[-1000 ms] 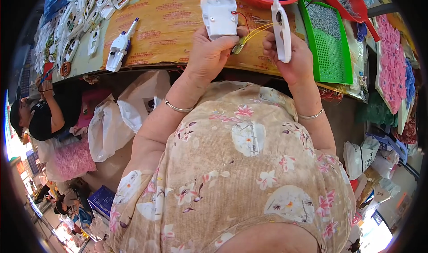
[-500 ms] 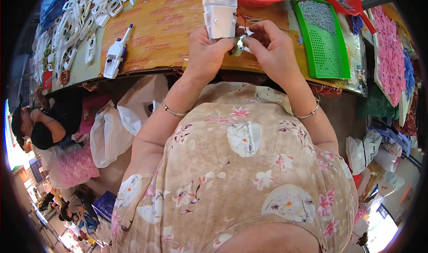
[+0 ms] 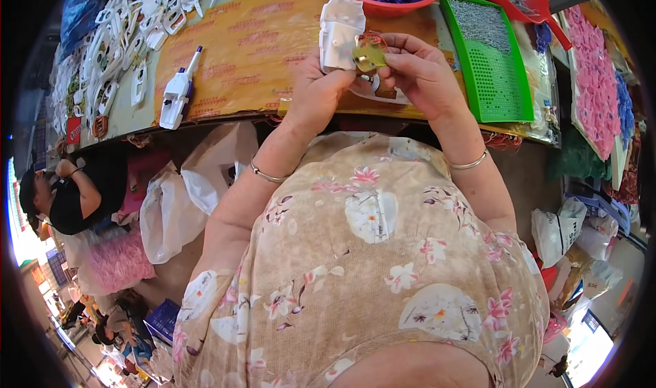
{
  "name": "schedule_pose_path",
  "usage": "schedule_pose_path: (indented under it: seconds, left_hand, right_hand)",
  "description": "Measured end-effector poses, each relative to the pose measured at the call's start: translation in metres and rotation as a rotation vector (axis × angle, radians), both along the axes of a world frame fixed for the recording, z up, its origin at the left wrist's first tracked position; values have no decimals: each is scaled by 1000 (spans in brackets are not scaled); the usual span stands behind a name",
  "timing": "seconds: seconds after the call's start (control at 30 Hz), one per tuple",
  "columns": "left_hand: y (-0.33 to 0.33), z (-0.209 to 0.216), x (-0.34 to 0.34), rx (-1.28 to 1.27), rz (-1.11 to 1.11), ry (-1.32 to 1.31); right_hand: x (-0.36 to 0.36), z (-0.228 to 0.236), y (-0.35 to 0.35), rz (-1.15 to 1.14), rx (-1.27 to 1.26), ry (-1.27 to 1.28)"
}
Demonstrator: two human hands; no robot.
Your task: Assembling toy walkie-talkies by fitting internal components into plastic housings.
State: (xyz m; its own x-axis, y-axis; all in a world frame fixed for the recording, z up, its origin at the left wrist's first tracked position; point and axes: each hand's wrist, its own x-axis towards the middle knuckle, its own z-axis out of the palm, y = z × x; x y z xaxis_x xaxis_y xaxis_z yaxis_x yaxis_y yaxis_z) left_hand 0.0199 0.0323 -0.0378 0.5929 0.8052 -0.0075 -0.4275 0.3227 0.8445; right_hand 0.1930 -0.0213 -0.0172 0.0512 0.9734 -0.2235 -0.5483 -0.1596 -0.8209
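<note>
My left hand [image 3: 316, 87] is closed on the lower end of a white plastic casing [image 3: 338, 36], whose narrow stem points away from me. Between the thumb and fingers of my right hand [image 3: 427, 70] is a small yellow-green circuit board [image 3: 370, 55]. Its flat face shows, right beside the casing, and red wire runs near its upper edge. Beneath both hands, a white plastic part [image 3: 383, 95] shows in part near the table's front edge. A white-and-purple unit [image 3: 178, 94] with a similar stem lies to the left.
White plastic frames [image 3: 123, 53] pile up at the far left. A red bowl [image 3: 403, 7] of purple pieces stands at the back. To the right are a green tray [image 3: 502, 94] of screws and a red scoop [image 3: 559, 29]. Another person [image 3: 75, 190] sits at the left.
The circuit board has been raised and turned, so its flat face now shows beside the casing. The casing has shifted slightly right and nearer, uncovering its stem and the white part below.
</note>
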Motion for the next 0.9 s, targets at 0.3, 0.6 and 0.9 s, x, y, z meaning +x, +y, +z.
schedule_pose_path:
  seconds: [0.3, 0.6, 0.9]
  left_hand:
    - [-2, 22, -4, -142, -95, -26]
    - [-1, 22, -7, -162, -55, 34]
    - [-2, 20, -3, -199, -89, 1]
  right_hand:
    - [-14, 4, -4, -111, 150, -518]
    - [-10, 11, -13, -324, 427, -1077]
    - [-15, 4, -9, -283, 632, -1219]
